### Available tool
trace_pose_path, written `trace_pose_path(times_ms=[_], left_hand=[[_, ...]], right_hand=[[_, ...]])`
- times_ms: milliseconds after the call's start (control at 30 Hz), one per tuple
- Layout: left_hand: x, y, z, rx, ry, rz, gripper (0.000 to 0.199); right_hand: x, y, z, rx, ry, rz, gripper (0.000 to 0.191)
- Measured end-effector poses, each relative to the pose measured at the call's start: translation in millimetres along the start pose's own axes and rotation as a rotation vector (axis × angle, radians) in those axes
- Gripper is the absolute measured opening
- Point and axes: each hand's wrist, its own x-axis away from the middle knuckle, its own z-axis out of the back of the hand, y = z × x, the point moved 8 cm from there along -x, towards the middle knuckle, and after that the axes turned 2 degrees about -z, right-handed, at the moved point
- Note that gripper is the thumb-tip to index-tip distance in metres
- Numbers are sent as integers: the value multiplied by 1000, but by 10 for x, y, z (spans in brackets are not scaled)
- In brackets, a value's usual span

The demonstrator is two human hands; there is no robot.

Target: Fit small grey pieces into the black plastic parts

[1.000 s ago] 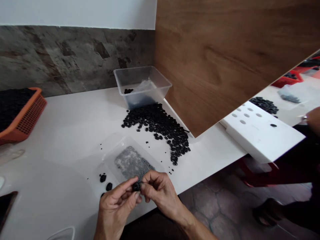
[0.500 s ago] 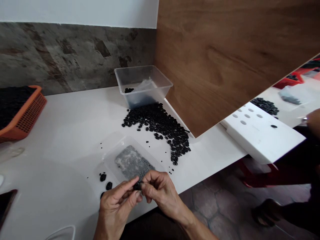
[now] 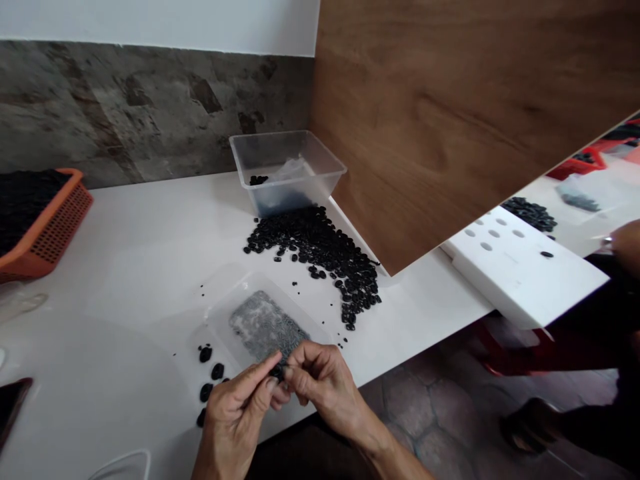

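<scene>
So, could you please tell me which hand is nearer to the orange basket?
Left. The left hand is to the right of the orange basket and closer to the camera wearer; the right hand is farther right, beyond the left one.

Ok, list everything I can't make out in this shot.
All in the head view:
- Black piece: its shape and details, mostly covered by the fingers of the left hand and right hand.
- Orange basket: its far end, cut off by the left edge.
- Dark flat object: the rest of it, cut off by the left edge.
- Clear bag: its contents, too small and blurred.
</scene>
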Motion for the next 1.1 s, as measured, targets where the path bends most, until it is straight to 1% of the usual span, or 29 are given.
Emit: trace_pose_path(times_ms=[100,167,333,433,500,600,667,733,833,967,1100], left_hand=[[7,-117,14,51,25,125,23],[11,-159,-1,95,27,180,22],[-3,-156,-56,159,48,234,21],[-43,-170,-69,189,51,246,20],[-80,-222,-71,219,23,263,22],[-129,-345,-85,264,-65,315,27],[-150,-416,-75,291,-95,347,29],[-164,-456,-50,322,-86,372,27],[-166,-458,-43,397,-72,409,26],[-131,-400,-84,494,-88,452,24],[-60,-300,-169,559,-161,478,20]], right_hand=[[8,13,15,31,17,-1,37],[15,13,13,46,22,7,36],[12,-21,-49,-15,-39,33,34],[-13,-34,-29,-30,-68,46,32],[-38,-20,27,35,-56,43,30],[-78,12,98,109,-46,18,28],[-104,33,108,76,-62,-14,30],[-126,50,107,18,-68,-50,33],[-144,56,107,-67,-63,-63,33],[-144,27,111,-179,-68,-5,35],[-129,41,49,-270,-128,-33,43]])
